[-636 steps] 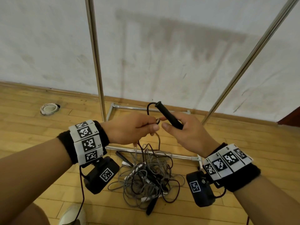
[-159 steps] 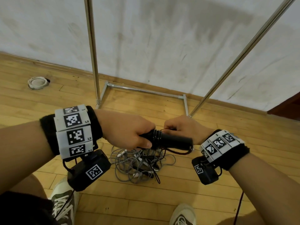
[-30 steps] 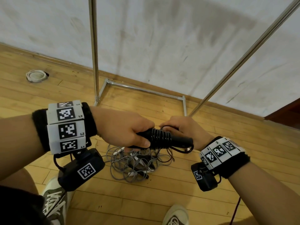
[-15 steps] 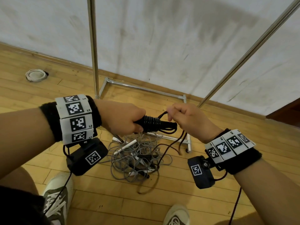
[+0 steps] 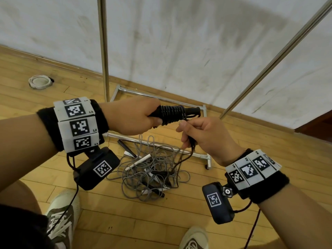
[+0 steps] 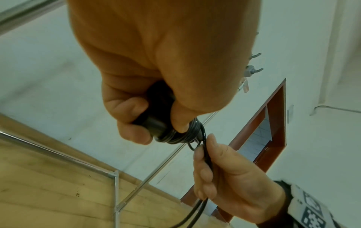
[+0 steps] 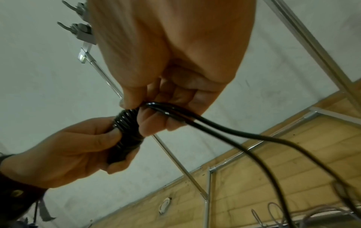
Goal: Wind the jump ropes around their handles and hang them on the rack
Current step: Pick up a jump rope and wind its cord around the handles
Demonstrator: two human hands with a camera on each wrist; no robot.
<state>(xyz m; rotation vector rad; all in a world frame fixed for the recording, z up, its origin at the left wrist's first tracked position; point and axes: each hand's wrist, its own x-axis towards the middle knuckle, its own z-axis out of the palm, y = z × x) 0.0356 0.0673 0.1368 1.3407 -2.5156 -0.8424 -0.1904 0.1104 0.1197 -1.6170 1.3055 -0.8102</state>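
Note:
My left hand point(image 5: 138, 116) grips the black jump rope handles point(image 5: 177, 112), held level at chest height, with several turns of black rope coiled round them. In the left wrist view the left hand point(image 6: 156, 92) curls round the handles point(image 6: 156, 121). My right hand point(image 5: 203, 134) sits just below the handles' right end and pinches the doubled black rope point(image 5: 191, 142), which hangs down to the floor. From the right wrist, the rope point(image 7: 224, 131) runs out of the right hand point(image 7: 166, 92) beside the coil point(image 7: 126, 123).
A tangle of grey ropes with white and black handles point(image 5: 150, 169) lies on the wooden floor below my hands. The metal rack's upright poles point(image 5: 103, 51) and base bars point(image 5: 158, 96) stand against the white wall. A white tape roll point(image 5: 39, 81) lies far left. My shoes point(image 5: 62, 218) are nearby.
The right hand has dropped from beside the handles' end to just below it, drawing the loose rope downward. The left hand keeps its grip and has lifted slightly.

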